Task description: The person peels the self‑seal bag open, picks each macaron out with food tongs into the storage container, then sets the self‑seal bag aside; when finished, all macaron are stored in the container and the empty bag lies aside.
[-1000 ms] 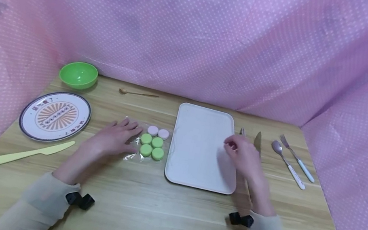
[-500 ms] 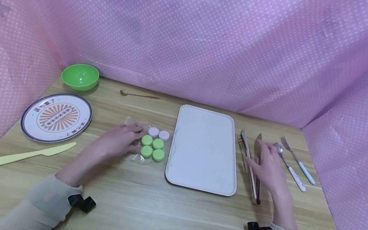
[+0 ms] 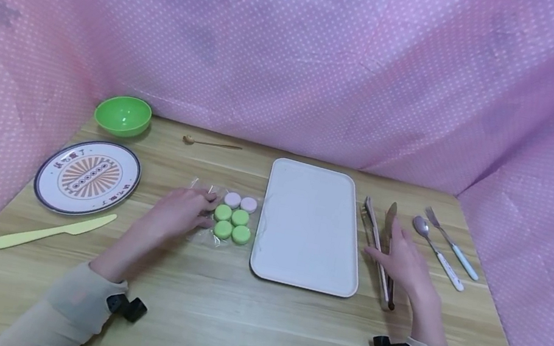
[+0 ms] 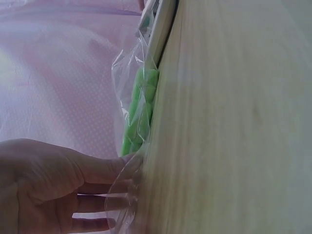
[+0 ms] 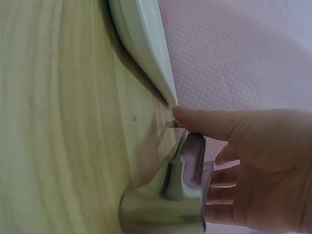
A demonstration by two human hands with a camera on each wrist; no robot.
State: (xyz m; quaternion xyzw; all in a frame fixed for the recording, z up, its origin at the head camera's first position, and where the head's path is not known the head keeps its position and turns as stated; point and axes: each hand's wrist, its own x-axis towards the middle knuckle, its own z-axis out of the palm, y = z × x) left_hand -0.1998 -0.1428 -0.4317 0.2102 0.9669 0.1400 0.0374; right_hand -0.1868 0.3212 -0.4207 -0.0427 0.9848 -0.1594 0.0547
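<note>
My left hand (image 3: pixel 181 212) lies at the left edge of a clear plastic bag (image 3: pixel 199 236). In the left wrist view its thumb (image 4: pixel 105 168) and mostly straight fingers reach the loose film. Inside the bag lie several green macarons (image 3: pixel 223 230) and two pale pink macarons (image 3: pixel 232 200). My right hand (image 3: pixel 408 264) is over the metal tongs (image 3: pixel 371 214) and a table knife (image 3: pixel 391 213), thumb stretched leftward. In the right wrist view the thumb and fingers stand apart around the tongs (image 5: pixel 163 212), not gripping them.
A white tray (image 3: pixel 310 228) lies between the hands. On the left are a patterned plate (image 3: pixel 89 177), a green bowl (image 3: pixel 123 116) and a yellow plastic knife (image 3: pixel 55 231). A thin gold spoon (image 3: pixel 211 143) lies at the back. A spoon (image 3: pixel 438 253) and fork (image 3: pixel 452 243) lie far right.
My right hand has moved from the tray's right edge rightward to over the tongs and knife. The left hand's spread fingers have drawn in at the bag's edge.
</note>
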